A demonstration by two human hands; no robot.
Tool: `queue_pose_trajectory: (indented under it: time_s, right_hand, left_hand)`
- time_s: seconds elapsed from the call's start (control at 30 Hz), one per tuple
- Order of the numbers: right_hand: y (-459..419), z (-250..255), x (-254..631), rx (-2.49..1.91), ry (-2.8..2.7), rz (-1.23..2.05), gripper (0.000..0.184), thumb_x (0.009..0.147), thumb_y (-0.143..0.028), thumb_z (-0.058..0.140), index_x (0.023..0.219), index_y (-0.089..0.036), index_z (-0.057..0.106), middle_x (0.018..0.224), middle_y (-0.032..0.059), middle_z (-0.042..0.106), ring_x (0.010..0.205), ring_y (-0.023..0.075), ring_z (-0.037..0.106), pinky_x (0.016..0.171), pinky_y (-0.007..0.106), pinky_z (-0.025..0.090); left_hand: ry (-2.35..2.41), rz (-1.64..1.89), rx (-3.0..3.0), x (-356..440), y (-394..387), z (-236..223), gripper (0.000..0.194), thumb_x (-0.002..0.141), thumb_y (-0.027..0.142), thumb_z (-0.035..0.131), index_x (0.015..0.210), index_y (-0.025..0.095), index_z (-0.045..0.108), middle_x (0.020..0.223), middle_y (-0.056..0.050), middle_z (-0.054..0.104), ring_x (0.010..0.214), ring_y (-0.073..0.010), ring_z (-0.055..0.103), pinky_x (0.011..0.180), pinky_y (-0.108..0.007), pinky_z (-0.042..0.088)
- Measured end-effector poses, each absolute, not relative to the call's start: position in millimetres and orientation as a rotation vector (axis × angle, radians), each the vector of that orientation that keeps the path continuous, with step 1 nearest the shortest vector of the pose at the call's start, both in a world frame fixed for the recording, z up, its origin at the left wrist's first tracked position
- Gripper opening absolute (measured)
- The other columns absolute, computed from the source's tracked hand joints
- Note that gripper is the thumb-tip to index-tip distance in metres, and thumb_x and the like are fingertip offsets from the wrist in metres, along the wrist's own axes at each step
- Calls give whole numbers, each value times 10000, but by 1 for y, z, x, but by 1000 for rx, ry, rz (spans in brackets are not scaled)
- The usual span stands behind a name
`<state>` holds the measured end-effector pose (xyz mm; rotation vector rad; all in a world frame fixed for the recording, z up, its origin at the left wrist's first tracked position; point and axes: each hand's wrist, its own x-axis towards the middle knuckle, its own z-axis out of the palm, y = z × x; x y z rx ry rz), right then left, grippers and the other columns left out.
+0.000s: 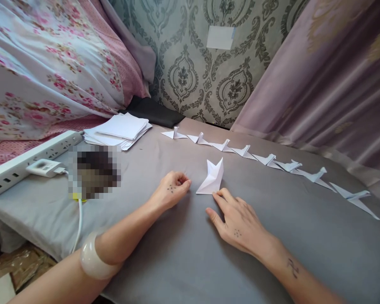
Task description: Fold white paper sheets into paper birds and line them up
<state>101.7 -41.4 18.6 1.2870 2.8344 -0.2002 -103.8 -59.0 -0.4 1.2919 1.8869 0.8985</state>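
A folded white paper figure (pixel 211 179) with two upward points stands on the grey cloth between my hands. My right hand (pixel 237 215) has its fingers apart, and its index fingertip touches the figure's lower right corner. Just left of the figure is my left hand (pixel 174 188), its fingers curled in and its thumb along them, not touching the paper. Nothing shows between those fingers. Beyond the hands, several folded paper birds (pixel 269 160) stand in a slanting row from the back middle to the right.
A stack of white paper sheets (pixel 122 128) lies at the back left. In front of it are a power strip (pixel 34 158) with a white charger (pixel 46 168), its cable (pixel 79 223) and a blurred object (pixel 96 171). A dark flat item (pixel 155 110) rests against the wall; a curtain (pixel 319 76) hangs right.
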Motion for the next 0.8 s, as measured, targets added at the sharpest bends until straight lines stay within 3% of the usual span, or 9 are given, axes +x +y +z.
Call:
queue_pose_trajectory:
  time_s: [0.23, 0.3, 0.37, 0.47, 0.53, 0.6, 0.73, 0.8]
  right_hand:
    - [-12, 15, 131, 1422, 2953, -333, 336, 944, -269, 353, 1002, -237, 683, 1075, 38, 633, 784, 147, 629, 734, 298, 475]
    - [-6, 26, 135, 1557, 3019, -130, 319, 930, -237, 377, 1094, -223, 651, 1114, 57, 633, 848, 173, 635, 741, 313, 488]
    - [-4, 39, 133, 1539, 3178, 145, 401, 895, -162, 406, 1266, -214, 549, 1236, 87, 585, 1043, 214, 589, 864, 357, 475]
    - [-1, 51, 127, 1068, 3259, 367, 699, 755, 23, 400, 1399, -248, 412, 1399, 86, 469, 1315, 246, 382, 1087, 488, 298]
    - [2, 48, 127, 906, 3183, 362, 782, 671, 84, 390, 1376, -250, 435, 1403, 90, 462, 1358, 244, 322, 1116, 550, 206]
    - [5, 39, 129, 898, 3151, 327, 689, 672, 91, 402, 1269, -227, 530, 1341, 103, 513, 1321, 235, 372, 1111, 571, 179]
    - [5, 24, 133, 1049, 3254, 227, 196, 849, -84, 490, 889, -200, 643, 1038, 50, 656, 1045, 182, 569, 1105, 533, 185]
    - [1, 27, 131, 1240, 3323, 233, 155, 893, -153, 498, 815, -188, 627, 879, 21, 668, 879, 152, 598, 1087, 476, 238]
  left_hand:
    - [1877, 914, 1308, -103, -59, 0, 283, 782, 398, 508, 761, 156, 654, 672, -21, 611, 626, -161, 545, 553, -242, 367]
    - [1873, 916, 1327, -103, -59, 0, 282, 779, 398, 511, 754, 158, 658, 678, -23, 615, 628, -164, 545, 559, -245, 369]
    - [1865, 922, 1348, -103, -59, -1, 276, 776, 392, 515, 748, 159, 660, 702, -30, 631, 652, -169, 557, 579, -249, 380]
    - [1857, 946, 1346, -104, -58, -2, 269, 770, 389, 528, 751, 156, 660, 706, -32, 644, 656, -169, 566, 583, -246, 388]
    - [1858, 955, 1343, -105, -57, -3, 273, 778, 387, 522, 761, 150, 657, 679, -25, 639, 622, -158, 558, 566, -241, 387]
    - [1859, 950, 1355, -105, -58, -2, 277, 789, 380, 513, 769, 144, 655, 678, -24, 642, 612, -152, 559, 569, -242, 396]
    - [1785, 962, 1374, -101, -62, 5, 290, 795, 402, 547, 815, 137, 660, 772, -43, 677, 715, -176, 605, 658, -267, 440]
    - [1690, 1032, 1305, -94, -61, 12, 337, 798, 438, 573, 903, 128, 653, 838, -63, 690, 773, -186, 626, 717, -287, 467]
